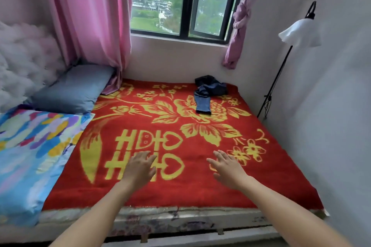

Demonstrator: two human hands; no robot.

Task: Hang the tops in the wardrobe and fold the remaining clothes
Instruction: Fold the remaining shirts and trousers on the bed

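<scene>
A crumpled pair of dark blue jeans (208,91) lies at the far right of the bed, near the wall under the window, with one leg stretched toward me. Both my arms reach out over the red blanket (180,190) with yellow flowers. My left hand (139,167) hovers with fingers spread and holds nothing. My right hand (227,168) is likewise spread and holds nothing. Both hands are well short of the jeans. No wardrobe or tops are in view.
A grey-blue pillow (74,90) and a colourful folded quilt (30,156) lie on the bed's left side. Pink curtains (90,16) hang at the window. A floor lamp (299,34) stands by the right wall. The mattress edge (180,218) runs close to me.
</scene>
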